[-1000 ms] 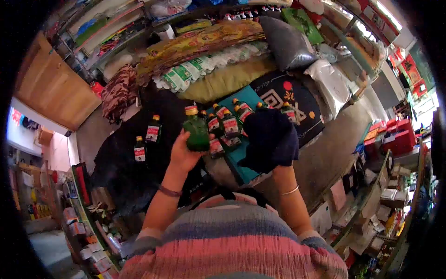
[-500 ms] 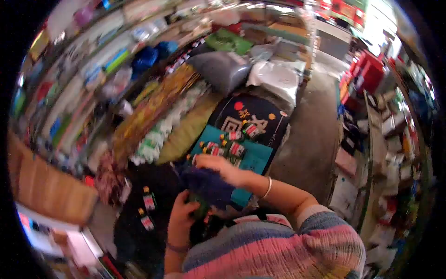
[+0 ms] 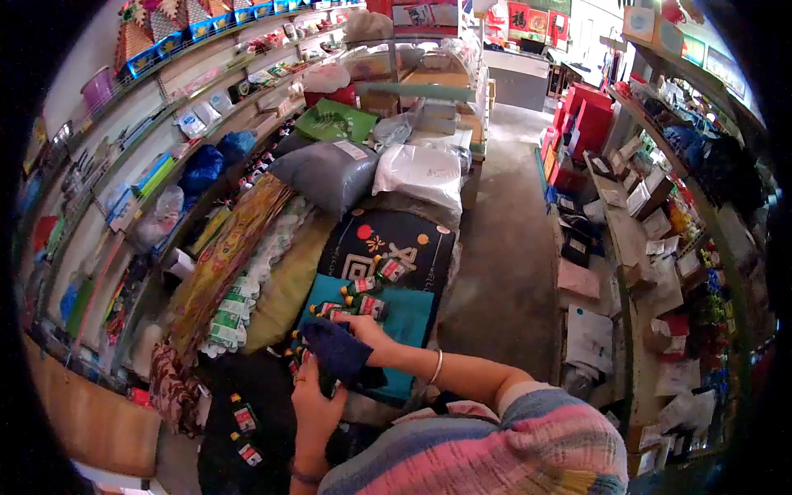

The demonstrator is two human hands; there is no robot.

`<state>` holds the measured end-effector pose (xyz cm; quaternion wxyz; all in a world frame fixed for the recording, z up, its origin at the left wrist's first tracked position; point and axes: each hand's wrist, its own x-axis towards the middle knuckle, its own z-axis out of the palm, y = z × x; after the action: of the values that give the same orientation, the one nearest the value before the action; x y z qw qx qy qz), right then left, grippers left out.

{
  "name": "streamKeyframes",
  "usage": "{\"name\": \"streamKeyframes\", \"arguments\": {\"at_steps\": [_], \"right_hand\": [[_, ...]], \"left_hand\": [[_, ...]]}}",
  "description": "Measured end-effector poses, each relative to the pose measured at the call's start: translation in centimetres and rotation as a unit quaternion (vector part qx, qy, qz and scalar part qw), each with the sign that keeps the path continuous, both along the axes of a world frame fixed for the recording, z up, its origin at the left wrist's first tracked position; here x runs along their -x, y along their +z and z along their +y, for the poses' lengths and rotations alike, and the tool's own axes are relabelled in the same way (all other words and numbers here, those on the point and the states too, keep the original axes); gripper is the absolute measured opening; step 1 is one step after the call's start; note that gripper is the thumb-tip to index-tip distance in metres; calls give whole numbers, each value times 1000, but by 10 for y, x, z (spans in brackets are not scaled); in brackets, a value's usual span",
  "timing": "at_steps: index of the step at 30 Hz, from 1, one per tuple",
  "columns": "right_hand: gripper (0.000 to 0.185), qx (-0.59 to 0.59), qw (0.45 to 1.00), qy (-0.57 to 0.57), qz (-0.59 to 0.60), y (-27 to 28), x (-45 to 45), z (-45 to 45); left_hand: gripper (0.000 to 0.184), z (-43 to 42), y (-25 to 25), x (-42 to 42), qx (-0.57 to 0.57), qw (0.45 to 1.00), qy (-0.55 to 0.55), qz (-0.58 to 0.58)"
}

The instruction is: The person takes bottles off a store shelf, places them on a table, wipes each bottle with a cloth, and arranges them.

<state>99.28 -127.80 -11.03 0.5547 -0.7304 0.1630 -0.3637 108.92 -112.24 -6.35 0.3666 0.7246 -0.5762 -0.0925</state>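
My left hand (image 3: 315, 406) is closed around a green bottle, mostly hidden under the cloth and my fingers. A dark blue cloth (image 3: 334, 348) lies over that bottle, gripped by my right hand (image 3: 371, 337). Just beyond the hands, several small green bottles with red and white labels, such as this bottle (image 3: 373, 308), lie on a teal sheet (image 3: 412, 318). One more bottle (image 3: 389, 267) is farther off, on a black patterned mat (image 3: 429, 239). Two bottles (image 3: 243, 415) (image 3: 247, 450) rest on black cloth at the left.
Grey (image 3: 330, 175) and white (image 3: 419, 175) filled bags lie behind the mat. A yellow patterned roll (image 3: 227, 247) and green-white packets (image 3: 231, 313) lie to the left. Loaded shelves (image 3: 627, 272) stand at the right, beyond a floor aisle (image 3: 503, 223). A wooden panel (image 3: 91, 404) is at the lower left.
The view has swung to the right. My right hand has brought the blue cloth over to the bottle in my left hand, which was held apart from it earlier.
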Motion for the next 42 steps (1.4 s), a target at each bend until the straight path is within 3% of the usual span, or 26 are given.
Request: {"name": "streamKeyframes", "arguments": {"at_steps": [1,2,3,4,5,6,7,8,11,14,17,20,22,23,25,26,28,33,36,37,40,42], "right_hand": [[38,40,999,-15,-27,7,3,-3],[38,78,995,-30,-56,15,7,-5],[36,81,994,-16,-70,26,12,-7],[35,82,993,-2,-86,38,18,-9],[34,83,991,12,-102,44,22,-10],[34,120,986,5,-117,46,22,-13],[34,156,979,-2,-132,47,23,-15],[33,190,971,-8,-146,46,24,-15],[29,193,969,-3,-152,53,28,-7],[29,-156,955,92,-233,32,17,6],[33,-346,888,88,-291,36,11,12],[36,-250,934,-6,-257,24,2,15],[46,18,984,-145,-105,36,-2,23],[50,132,971,-189,-64,34,-6,24],[56,324,904,-277,-29,26,-13,26],[56,359,888,-284,-39,24,-12,29],[59,427,851,-300,-58,35,-8,37],[58,278,945,-170,7,69,4,33],[47,319,926,-202,1,54,4,26],[42,123,978,-143,86,59,5,28],[33,401,898,-165,76,43,6,21],[30,455,871,-134,127,35,8,13]], "left_hand": [[61,-2,1,-1,34,999,-14,23],[61,-2,1,-5,27,974,-1,223],[61,-4,-1,-11,19,910,10,414],[62,-5,-4,-18,7,809,21,587],[46,5,-20,-23,12,956,-87,280],[44,5,-18,-22,17,872,-76,484],[41,6,-14,-19,20,744,-62,665],[39,8,-13,-16,22,580,-43,813],[36,5,-20,-20,89,598,-34,795],[40,5,-9,-13,124,675,-86,722],[42,5,-5,-5,137,787,-64,599],[43,5,1,7,153,901,-8,407],[45,-1,-6,13,229,960,0,164],[45,-4,-9,14,261,965,5,35],[47,-7,-8,12,276,959,14,-57],[49,-7,-6,11,281,954,18,-104],[46,-9,-5,11,302,944,34,-133],[50,-10,-13,14,335,913,36,-228],[51,-10,-13,23,335,921,17,-197],[51,-10,-11,28,316,933,20,-168],[51,-3,1,37,253,963,32,-84],[46,-1,8,32,211,977,-5,-38]]}}
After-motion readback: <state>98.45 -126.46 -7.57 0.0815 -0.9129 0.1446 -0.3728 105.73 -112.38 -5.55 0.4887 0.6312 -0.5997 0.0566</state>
